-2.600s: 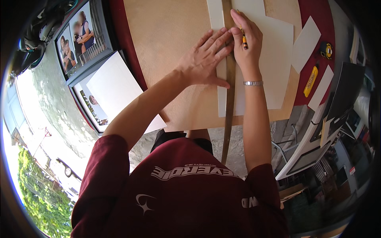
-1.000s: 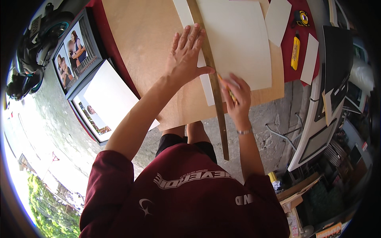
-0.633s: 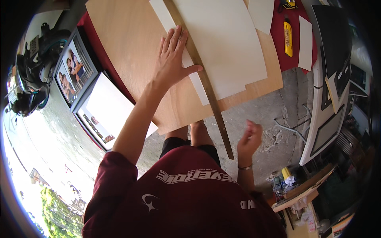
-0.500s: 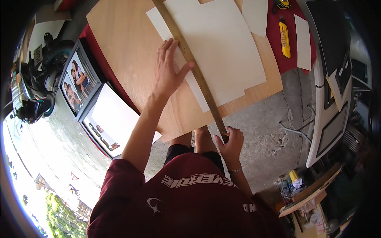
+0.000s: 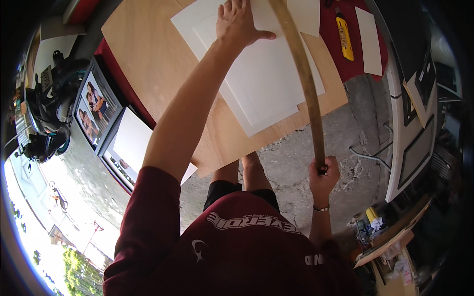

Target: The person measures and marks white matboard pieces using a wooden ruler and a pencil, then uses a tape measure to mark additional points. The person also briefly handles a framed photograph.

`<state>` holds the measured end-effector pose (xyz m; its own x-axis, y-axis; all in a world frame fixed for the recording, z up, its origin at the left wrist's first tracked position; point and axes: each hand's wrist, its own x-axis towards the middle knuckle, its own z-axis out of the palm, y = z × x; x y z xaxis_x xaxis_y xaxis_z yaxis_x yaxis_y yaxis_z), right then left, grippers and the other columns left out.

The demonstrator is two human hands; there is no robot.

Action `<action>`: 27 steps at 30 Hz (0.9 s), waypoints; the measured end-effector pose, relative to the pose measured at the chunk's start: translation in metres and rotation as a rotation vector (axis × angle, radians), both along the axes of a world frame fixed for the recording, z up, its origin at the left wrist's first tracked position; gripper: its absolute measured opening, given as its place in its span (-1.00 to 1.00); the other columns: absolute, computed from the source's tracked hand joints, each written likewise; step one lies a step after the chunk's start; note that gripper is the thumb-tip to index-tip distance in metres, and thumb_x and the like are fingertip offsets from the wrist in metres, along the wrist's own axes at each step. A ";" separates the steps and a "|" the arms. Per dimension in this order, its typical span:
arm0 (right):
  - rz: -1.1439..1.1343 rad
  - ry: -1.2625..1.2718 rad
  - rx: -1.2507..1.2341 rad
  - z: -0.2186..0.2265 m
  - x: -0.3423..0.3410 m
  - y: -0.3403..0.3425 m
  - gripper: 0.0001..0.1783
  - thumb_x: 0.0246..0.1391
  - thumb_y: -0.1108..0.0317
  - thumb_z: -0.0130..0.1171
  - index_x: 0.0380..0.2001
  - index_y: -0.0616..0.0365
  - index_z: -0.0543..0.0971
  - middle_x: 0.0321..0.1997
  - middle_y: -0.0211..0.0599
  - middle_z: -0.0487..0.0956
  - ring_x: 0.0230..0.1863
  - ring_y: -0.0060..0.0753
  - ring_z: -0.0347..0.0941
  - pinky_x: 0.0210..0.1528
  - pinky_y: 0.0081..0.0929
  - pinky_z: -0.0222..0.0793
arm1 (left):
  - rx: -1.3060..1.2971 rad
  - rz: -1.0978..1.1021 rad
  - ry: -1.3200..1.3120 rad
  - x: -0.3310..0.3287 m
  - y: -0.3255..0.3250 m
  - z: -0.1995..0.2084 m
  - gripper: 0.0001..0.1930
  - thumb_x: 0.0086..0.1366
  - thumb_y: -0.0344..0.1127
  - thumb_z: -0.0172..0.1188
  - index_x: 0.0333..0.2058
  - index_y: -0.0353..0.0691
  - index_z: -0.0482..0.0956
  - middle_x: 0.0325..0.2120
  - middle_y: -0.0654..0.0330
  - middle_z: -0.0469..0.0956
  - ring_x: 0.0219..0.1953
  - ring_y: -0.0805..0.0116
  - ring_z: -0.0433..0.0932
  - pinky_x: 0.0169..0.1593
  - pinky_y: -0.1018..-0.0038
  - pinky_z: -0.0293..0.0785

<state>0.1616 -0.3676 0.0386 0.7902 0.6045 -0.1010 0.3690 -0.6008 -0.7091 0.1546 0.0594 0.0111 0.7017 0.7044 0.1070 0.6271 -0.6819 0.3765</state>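
My left hand (image 5: 237,22) lies with spread fingers and thumb on the far part of a white sheet of board (image 5: 269,81). Beneath it is plywood (image 5: 143,64). Faint straight lines run along the sheet's left side and near edge. My right hand (image 5: 324,175) is closed round the near end of a long, narrow brown straightedge strip (image 5: 305,74), held out past the plywood's near edge. From there the strip slants away over the right part of the sheet; its far end is out of view. I cannot tell whether it touches the sheet.
A yellow utility knife (image 5: 344,37) and a narrow white strip (image 5: 368,42) lie on red cloth (image 5: 328,56) at the right. Framed photos (image 5: 96,106) lean at the left, beside a motorbike (image 5: 49,106). White and black frames (image 5: 412,153) stand at the right, over cracked concrete floor (image 5: 345,123).
The straightedge has swung right off the sheet's left side, its near end moving right with my right hand. My left hand has let go of it and moved farther away onto the sheet.
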 end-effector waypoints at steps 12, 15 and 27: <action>-0.126 -0.043 -0.038 0.026 0.001 -0.015 -0.77 -0.03 0.51 0.40 -0.41 0.14 0.49 -0.46 -0.39 0.39 -0.49 -0.46 0.29 -0.42 -0.49 0.25 | -0.651 -0.038 -0.031 -0.031 0.102 0.021 -0.71 0.34 -0.16 0.35 -0.11 -0.25 0.68 -0.12 0.00 0.70 -0.13 0.06 0.67 -0.01 0.23 0.62; -0.105 0.019 -0.019 0.036 -0.006 -0.013 -0.76 -0.04 0.50 0.42 -0.40 0.12 0.50 -0.47 -0.39 0.40 -0.48 -0.43 0.31 -0.42 -0.46 0.24 | -1.153 -0.098 -0.390 -0.116 0.120 0.050 -0.71 0.58 -0.17 0.12 0.05 -0.27 0.53 -0.16 0.26 0.60 -0.11 0.58 0.57 -0.01 0.58 0.50; 0.082 0.066 0.067 0.007 -0.016 0.018 -0.79 -0.06 0.49 0.41 -0.42 0.10 0.53 -0.47 -0.38 0.41 -0.48 -0.43 0.31 -0.41 -0.44 0.23 | -1.209 0.704 -1.091 -0.136 -0.027 -0.031 -0.90 0.54 -0.25 0.18 -0.08 -0.09 0.54 -0.28 0.30 0.66 -0.31 0.51 0.62 -0.26 0.49 0.56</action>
